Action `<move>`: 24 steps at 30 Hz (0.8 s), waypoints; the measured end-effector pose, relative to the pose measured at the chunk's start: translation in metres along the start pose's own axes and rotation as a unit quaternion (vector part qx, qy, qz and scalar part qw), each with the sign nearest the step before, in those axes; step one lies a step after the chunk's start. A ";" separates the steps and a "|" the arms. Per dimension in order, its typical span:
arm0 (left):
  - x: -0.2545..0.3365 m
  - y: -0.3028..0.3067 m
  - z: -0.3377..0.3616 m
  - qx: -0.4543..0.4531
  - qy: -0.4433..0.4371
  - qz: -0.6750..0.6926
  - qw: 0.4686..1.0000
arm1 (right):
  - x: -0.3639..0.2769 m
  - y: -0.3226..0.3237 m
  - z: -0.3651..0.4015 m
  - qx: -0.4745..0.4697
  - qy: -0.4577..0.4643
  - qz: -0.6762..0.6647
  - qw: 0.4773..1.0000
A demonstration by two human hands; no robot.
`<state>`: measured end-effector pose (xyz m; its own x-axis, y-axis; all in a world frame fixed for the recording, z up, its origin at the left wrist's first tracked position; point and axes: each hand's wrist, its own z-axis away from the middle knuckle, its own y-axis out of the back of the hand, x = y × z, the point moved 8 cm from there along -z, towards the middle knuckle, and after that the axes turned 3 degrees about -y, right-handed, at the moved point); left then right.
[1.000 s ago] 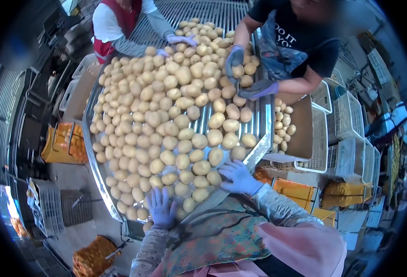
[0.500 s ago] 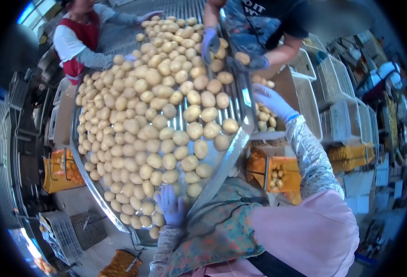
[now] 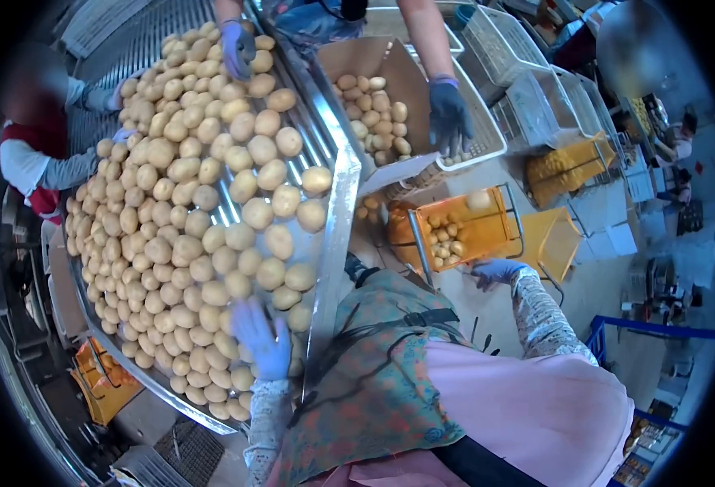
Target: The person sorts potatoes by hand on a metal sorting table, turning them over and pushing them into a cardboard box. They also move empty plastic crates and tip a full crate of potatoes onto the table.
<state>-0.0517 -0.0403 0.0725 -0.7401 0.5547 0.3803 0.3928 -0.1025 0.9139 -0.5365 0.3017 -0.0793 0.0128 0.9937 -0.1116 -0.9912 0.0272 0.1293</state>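
My left hand (image 3: 261, 341), in a pale purple glove, lies open with fingers spread over the potatoes (image 3: 187, 250) near the front of the metal sorting table (image 3: 334, 211). No potato is gripped in it. My right hand (image 3: 495, 273), gloved alike, hangs beside an orange mesh bag (image 3: 487, 223) on a metal frame. Its fingers look loosely extended, with nothing visible in them. Several potatoes lie in that bag, and one pale, blurred potato (image 3: 478, 200) shows apart from them near the bag's far side.
A co-worker's dark-gloved hand (image 3: 450, 116) hangs by a cardboard box (image 3: 365, 55) of potatoes and a white crate (image 3: 487, 146). Their other hand (image 3: 237, 50) is over the potatoes. Another person (image 3: 33, 166) stands across the table. More orange bags (image 3: 553, 239) stand to the right.
The view has turned right. My right hand has moved from the table's right edge down beside the orange bag. My left hand stays over the potatoes. The co-worker's dark glove no longer holds a potato.
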 end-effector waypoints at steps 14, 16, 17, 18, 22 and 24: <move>-0.069 0.008 0.154 -0.017 0.144 -0.038 0.989 | -0.384 -0.185 0.198 0.237 0.714 0.489 0.442; -0.083 0.015 0.189 -0.022 0.171 -0.099 0.980 | -0.397 -0.244 0.194 0.172 0.743 0.530 0.370; -0.087 0.027 0.197 -0.007 0.200 -0.122 0.972 | -0.394 -0.275 0.171 0.137 0.770 0.526 0.334; -0.088 0.035 0.203 0.005 0.228 -0.143 0.963 | -0.384 -0.304 0.153 0.102 0.794 0.520 0.299; -0.111 0.056 0.180 0.102 0.352 -0.138 0.920 | -0.367 -0.403 0.158 0.022 0.776 0.565 0.279; -0.122 0.039 0.148 0.166 0.386 -0.142 0.896 | -0.344 -0.430 0.149 -0.031 0.773 0.594 0.220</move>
<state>0.1352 0.0101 0.0408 -0.9426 -0.2312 0.2409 0.1739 0.2757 0.9454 -0.0948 -0.0350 0.0505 -0.2736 -0.9307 -0.2430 -0.1748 -0.2003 0.9640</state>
